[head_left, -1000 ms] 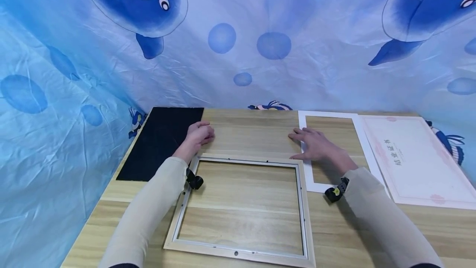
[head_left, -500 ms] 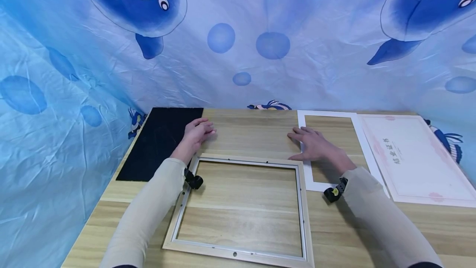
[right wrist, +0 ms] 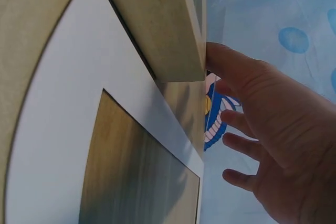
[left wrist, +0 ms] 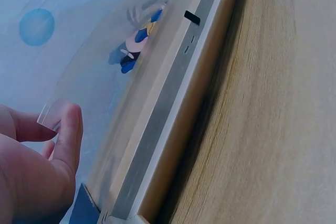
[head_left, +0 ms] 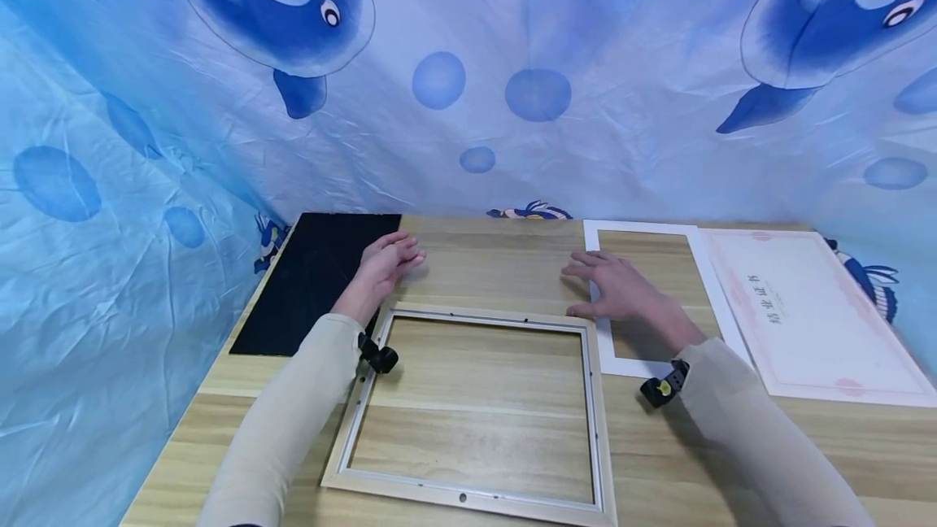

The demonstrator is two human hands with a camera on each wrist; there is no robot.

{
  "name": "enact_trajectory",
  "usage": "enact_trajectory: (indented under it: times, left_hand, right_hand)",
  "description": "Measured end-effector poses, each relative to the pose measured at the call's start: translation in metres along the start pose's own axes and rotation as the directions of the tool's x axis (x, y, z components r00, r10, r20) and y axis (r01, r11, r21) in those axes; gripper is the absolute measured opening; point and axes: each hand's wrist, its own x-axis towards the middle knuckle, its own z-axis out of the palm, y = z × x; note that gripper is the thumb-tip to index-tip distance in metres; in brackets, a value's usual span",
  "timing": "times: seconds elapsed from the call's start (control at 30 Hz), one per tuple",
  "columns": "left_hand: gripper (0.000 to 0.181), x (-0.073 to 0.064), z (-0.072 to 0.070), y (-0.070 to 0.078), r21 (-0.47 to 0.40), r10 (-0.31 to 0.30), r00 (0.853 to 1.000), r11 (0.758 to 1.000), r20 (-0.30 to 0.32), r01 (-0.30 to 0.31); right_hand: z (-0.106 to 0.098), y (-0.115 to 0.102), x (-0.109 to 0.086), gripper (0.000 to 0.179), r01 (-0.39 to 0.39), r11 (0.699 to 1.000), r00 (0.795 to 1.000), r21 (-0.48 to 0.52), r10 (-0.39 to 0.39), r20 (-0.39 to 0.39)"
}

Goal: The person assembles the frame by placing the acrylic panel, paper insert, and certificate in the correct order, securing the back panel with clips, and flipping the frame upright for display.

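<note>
A thin clear plastic sheet (left wrist: pixel 100 61) tilts over the far side of the light wooden picture frame (head_left: pixel 606 437). My left hand (head_left: pixel 376 271) pinches a corner of this sheet between thumb and finger, just beyond the frame's far left corner. The sheet can barely be made out in the head view. At the far right corner, my right hand (head_left: pixel 622 291) hovers with its fingers spread. Its thumb lies against the frame's corner or the sheet beside it; I cannot tell which. Under that hand lies a white mat (head_left: pixel 644 226) with a rectangular opening.
A black backing panel (head_left: pixel 315 283) lies on the wooden table (head_left: pixel 673 470) at the far left. To the right of the mat is a pale pink-bordered certificate (head_left: pixel 834 315). A blue dolphin-print curtain (head_left: pixel 476 39) hangs behind the table.
The fingers of my left hand have straightened somewhat from a more curled pose. My right hand has shifted slightly left. The head view has tilted up a little. The frame stays put.
</note>
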Motion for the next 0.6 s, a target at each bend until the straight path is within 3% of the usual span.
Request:
enact_trajectory:
  times: [0.27,0.6]
  left_hand:
    - [0.066,-0.006,-0.009,0.002,-0.046,-0.001,0.999,0.999,0.049,0.003]
    - [0.057,-0.015,-0.018,0.007,-0.049,-0.011,0.999,0.999,0.047,0.013]
  right_hand:
    - [-0.005,-0.007,-0.009,0.063,-0.002,1.000,0.998,-0.022,0.000,-0.063]
    - [-0.005,-0.012,-0.016,0.063,-0.024,0.999,0.992,-0.043,0.018,-0.127]
